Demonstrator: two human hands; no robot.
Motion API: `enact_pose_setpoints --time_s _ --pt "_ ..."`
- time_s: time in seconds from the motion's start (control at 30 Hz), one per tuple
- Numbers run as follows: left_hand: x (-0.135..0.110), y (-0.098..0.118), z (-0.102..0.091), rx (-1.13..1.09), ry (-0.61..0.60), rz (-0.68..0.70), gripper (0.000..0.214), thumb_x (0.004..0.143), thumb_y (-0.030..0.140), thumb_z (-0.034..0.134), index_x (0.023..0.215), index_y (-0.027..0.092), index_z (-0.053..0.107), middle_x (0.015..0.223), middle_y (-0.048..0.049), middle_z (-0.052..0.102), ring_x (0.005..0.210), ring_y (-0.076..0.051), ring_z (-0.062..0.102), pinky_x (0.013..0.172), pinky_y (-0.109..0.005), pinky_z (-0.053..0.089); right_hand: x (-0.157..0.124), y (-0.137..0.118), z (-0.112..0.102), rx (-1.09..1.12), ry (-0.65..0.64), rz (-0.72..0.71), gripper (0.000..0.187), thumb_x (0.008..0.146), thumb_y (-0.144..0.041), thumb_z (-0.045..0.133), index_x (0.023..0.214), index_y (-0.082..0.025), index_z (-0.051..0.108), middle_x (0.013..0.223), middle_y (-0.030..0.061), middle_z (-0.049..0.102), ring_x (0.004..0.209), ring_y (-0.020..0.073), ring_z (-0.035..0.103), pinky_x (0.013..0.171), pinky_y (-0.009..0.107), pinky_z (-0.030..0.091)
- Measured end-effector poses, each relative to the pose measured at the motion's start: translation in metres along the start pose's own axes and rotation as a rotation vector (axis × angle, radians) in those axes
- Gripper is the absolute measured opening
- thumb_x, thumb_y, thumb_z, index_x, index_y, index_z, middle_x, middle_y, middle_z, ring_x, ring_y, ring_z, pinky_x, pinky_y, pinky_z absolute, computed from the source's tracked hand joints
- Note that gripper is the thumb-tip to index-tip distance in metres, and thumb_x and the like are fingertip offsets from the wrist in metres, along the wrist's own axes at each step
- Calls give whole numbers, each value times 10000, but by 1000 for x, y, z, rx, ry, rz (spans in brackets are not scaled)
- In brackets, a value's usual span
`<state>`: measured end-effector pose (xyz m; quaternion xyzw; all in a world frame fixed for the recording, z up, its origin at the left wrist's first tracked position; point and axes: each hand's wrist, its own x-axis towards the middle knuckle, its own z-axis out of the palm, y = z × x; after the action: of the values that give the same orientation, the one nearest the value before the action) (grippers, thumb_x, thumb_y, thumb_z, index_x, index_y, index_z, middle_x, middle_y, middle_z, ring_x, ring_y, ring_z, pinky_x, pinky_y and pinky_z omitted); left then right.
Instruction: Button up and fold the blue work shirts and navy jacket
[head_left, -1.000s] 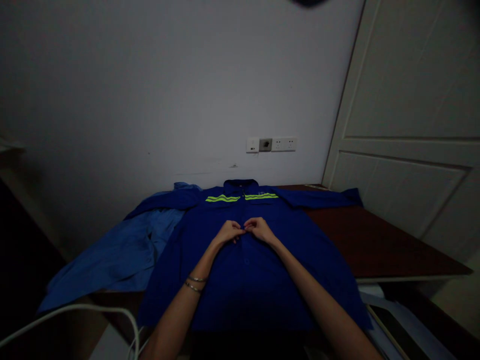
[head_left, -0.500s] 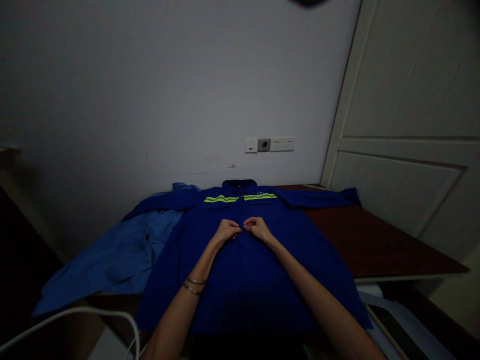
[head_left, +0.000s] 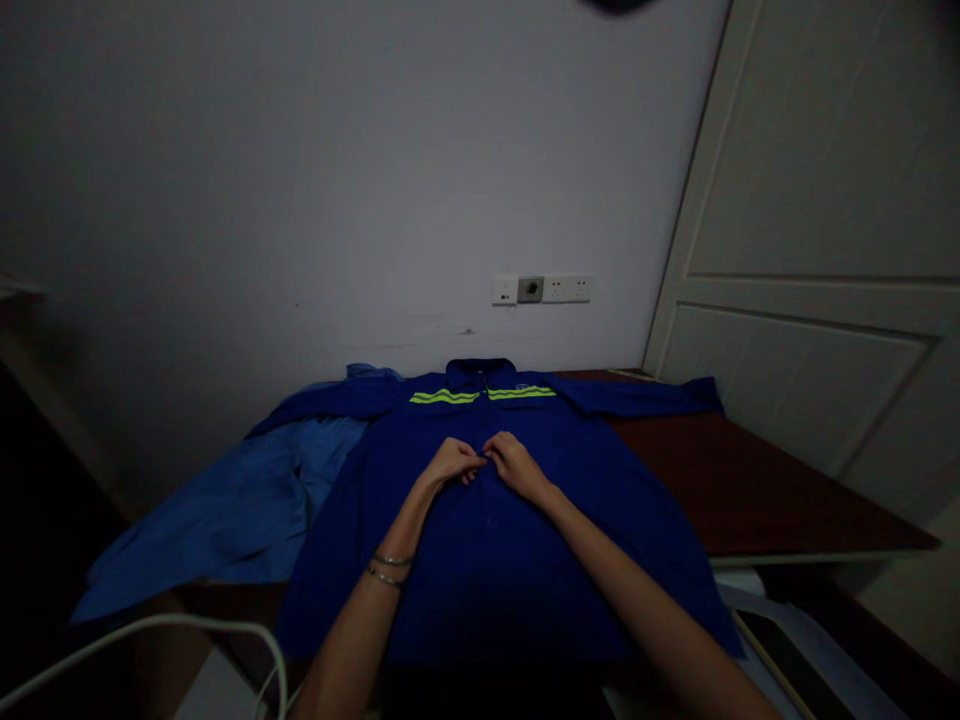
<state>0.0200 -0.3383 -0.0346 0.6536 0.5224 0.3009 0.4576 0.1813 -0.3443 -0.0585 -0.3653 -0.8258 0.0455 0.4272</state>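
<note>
A dark blue work shirt (head_left: 495, 560) with yellow-green reflective stripes across the chest lies flat, front up, on a brown table (head_left: 765, 500), collar toward the wall. My left hand (head_left: 450, 463) and my right hand (head_left: 511, 463) meet at the shirt's centre front, just below the stripes. Both hands have their fingers curled in a pinch on the fabric of the button placket. Two thin bracelets circle my left wrist. The button itself is too small and dark to make out.
A lighter blue garment (head_left: 225, 510) lies crumpled at the shirt's left, hanging over the table edge. A white cable (head_left: 187, 625) loops at the lower left. Wall sockets (head_left: 541, 289) sit above the table; a white door (head_left: 825, 300) stands at the right.
My hands stay pinched together at the placket; the right hand has turned slightly and shifted a little toward the left. The shirt has not moved.
</note>
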Motion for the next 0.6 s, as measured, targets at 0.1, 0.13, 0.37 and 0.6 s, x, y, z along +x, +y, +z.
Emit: enact_pose_setpoints --time_s 0.1,0.13,0.37,0.6 --pt "-1 0 0 -14 1 8 182 650 213 635 533 103 549 429 19 526 385 -71 490 383 -168 372 -2 1 2 -54 -15 -26 145 789 -60 453 825 -170 541 823 56 554 826 171 490 745 294 413" --pt "-1 0 0 -17 2 8 181 648 210 636 530 104 547 429 18 526 383 -73 489 382 -171 370 -2 2 3 -72 -21 -34 147 788 -56 452 826 -170 538 822 57 553 824 172 489 746 294 414" --pt "1 -2 0 -36 7 38 187 631 205 636 505 109 536 418 18 516 368 -71 474 371 -174 352 -4 2 7 -179 -33 -77 160 786 -42 429 819 -162 528 827 72 548 829 186 480 737 299 414" --pt "5 -6 1 -60 47 134 216 619 255 653 513 117 525 404 35 490 330 -56 417 325 -162 291 -3 -2 2 -89 21 -51 170 750 -34 437 794 -161 542 809 68 562 818 178 498 729 295 410"
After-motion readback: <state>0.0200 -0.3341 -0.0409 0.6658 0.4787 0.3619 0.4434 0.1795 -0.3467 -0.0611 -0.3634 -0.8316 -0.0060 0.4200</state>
